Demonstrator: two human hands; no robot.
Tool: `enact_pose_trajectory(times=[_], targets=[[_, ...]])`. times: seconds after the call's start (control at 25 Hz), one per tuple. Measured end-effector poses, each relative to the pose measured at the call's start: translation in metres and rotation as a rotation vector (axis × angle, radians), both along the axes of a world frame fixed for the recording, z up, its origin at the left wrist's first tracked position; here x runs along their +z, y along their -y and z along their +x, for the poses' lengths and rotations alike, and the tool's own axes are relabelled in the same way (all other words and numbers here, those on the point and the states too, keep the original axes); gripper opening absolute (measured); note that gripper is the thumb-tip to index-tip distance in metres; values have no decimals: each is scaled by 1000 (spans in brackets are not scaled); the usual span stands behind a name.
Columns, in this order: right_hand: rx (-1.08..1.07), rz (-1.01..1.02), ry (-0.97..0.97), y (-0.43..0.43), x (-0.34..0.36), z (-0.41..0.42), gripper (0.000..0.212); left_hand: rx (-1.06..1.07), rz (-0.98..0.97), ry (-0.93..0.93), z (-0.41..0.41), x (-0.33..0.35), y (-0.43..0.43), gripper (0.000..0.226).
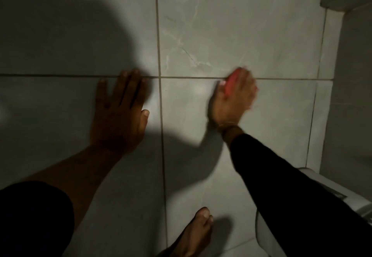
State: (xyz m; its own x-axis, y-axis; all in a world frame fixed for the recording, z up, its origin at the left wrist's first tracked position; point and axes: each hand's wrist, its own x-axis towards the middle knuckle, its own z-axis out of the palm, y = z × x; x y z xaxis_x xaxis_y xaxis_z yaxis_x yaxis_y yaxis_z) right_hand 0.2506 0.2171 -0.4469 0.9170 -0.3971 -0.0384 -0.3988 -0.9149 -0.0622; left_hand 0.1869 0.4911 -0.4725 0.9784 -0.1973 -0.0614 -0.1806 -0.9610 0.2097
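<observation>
Two hands down on a floor of big pale grey marbled tiles (pixel 241 25), and not much else around. The left hand (pixel 118 114) lies flat on the floor with its fingers straight and together, holding nothing, fingertips right at the horizontal grout line (pixel 60 75). It sits inside a big dark shadow.

The right hand (pixel 233 100) is curled over one small red-pink object (pixel 231 83) and presses it on the floor, right on that same grout line, just right of where the two lines cross. It's blurry, so I can't tell what the object actually is. There's one thin band (pixel 227 125) at that wrist, and a black sleeve (pixel 291 192) runs up the arm.

Count-wise: four large tiles meet at the cross and one bare foot (pixel 195 234) stands near the bottom edge. One white rounded fixture (pixel 322 192) sits at the lower right, partly hidden behind the sleeve. Nothing lies between the two hands but bare tile.
</observation>
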Motion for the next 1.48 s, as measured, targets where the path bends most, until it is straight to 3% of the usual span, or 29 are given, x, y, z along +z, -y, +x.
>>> enact_pose_trajectory(times=[0.08, 0.16, 0.24, 0.32, 0.4, 0.48, 0.56, 0.68, 0.76, 0.84, 0.96, 1.0, 1.08, 1.12, 1.2, 1.32, 1.48], targets=[[367, 0, -7, -56, -13, -49, 70, 0, 13, -4, 0, 1, 1, 78], [556, 92, -148, -87, -2, -155, 73, 1, 31, -10, 0, 0, 0, 78], [468, 135, -274, -61, 10, -235, 72, 1, 44, -9, 0, -2, -2, 79], [247, 69, -304, -10, 12, -246, 73, -3, 55, -11, -1, -6, -3, 79], [-115, 74, -239, 33, 6, -195, 80, -14, 52, -7, -1, -8, -1, 78], [-311, 106, -57, 46, -1, -117, 82, -19, 61, 2, 0, -11, -2, 78], [-160, 39, 11, 24, -9, -81, 76, -31, 71, -11, -1, -13, -5, 77], [171, 47, -68, -68, -7, -127, 71, -30, 71, -82, 2, 4, -3, 75], [238, 207, -129, -128, 11, -176, 67, -36, 89, -190, 7, 32, -3, 75], [211, 513, -157, -154, 33, -204, 65, -67, 101, -333, 8, 63, -3, 75], [-165, 980, -149, -147, 103, -210, 52, 53, -13, -664, -7, 128, -2, 66], [-288, 1047, -157, -136, 138, -211, 46, 128, -99, -814, -13, 157, 5, 66], [-735, 1360, -50, -105, 203, -217, 27, 227, -313, -1079, -24, 223, 32, 61], [-931, 1511, 60, -84, 234, -227, 34, 244, -409, -1170, -29, 258, 53, 57], [-1156, 1461, 59, -49, 294, -241, 66, 311, -572, -1319, -43, 315, 93, 39], [-1318, 1677, 306, 11, 374, -270, 49, 161, -648, -1501, -64, 396, 167, 17], [-1477, 1628, 582, 99, 449, -313, 37, -123, -531, -1415, -91, 466, 268, 17]])
